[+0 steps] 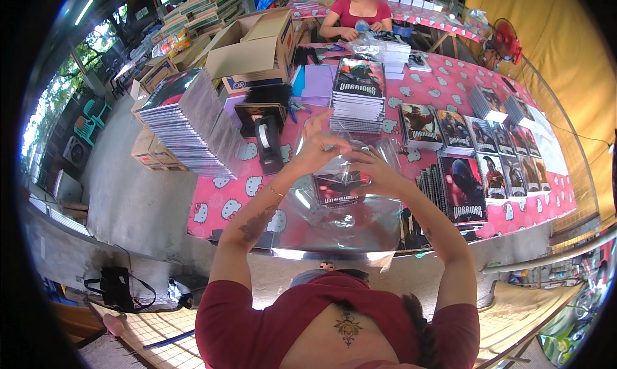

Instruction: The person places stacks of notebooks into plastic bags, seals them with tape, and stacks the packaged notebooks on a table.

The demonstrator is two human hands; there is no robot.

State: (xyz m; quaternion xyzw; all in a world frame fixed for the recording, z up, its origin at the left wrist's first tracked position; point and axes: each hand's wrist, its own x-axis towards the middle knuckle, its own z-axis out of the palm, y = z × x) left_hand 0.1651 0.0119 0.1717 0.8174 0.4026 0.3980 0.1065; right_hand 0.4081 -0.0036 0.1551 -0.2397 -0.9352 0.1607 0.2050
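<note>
A dark-covered notebook [335,192] lies in front of me among clear plastic sheeting [302,224], at the near edge of the table. Above its far end is my left hand [319,147], fingertips pinched together towards the right hand and another finger raised. What the pinch holds is too small to make out. My right hand [376,170] curls over the notebook's right side, gripping the clear plastic around it. The two hands almost touch. Left of them stands a black tape dispenser [267,152] with a roll of tape.
Tall notebook stacks rise at the left [186,122] and beyond my hands [358,96]. Notebooks in rows [491,134] cover the right side of the pink patterned table [215,205]. An open cardboard box [254,48] stands far left. Across the table sits another person [360,12].
</note>
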